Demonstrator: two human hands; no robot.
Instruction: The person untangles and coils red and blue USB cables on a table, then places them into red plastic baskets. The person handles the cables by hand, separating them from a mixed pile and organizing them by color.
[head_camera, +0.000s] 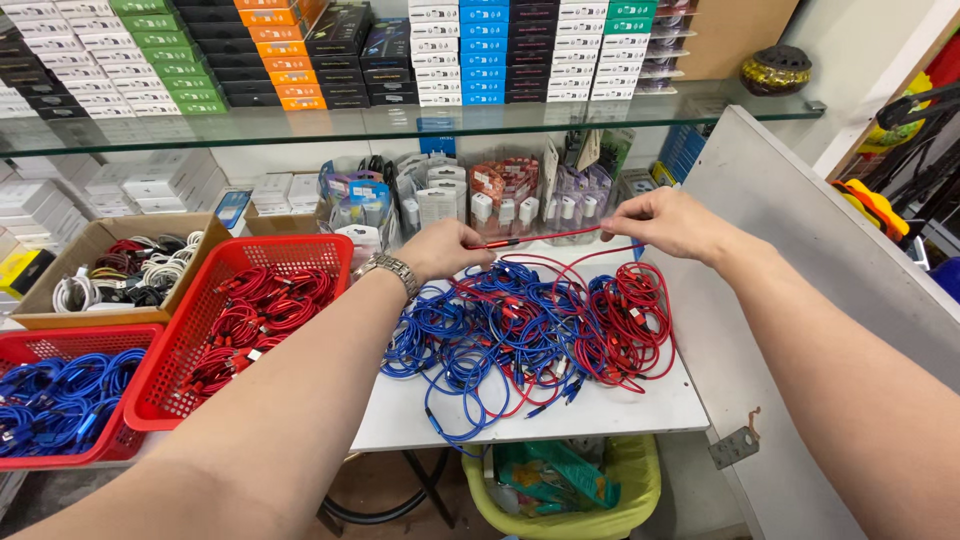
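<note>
A red cable (560, 236) is stretched taut between my two hands above a small white table (620, 405). My left hand (445, 250), with a metal watch on its wrist, pinches the cable's plug end. My right hand (670, 222) grips the cable farther along. Beneath them lies a tangled heap of blue cables (470, 335) and red cables (625, 325) on the table.
A red basket (175, 350) of coiled red cables stands left of the table, another red basket (60, 400) holds blue cables, and a cardboard box (60, 300) holds mixed cables. Packaged goods (500, 195) and a glass shelf (400, 125) lie behind. A yellow bin (630, 480) sits below.
</note>
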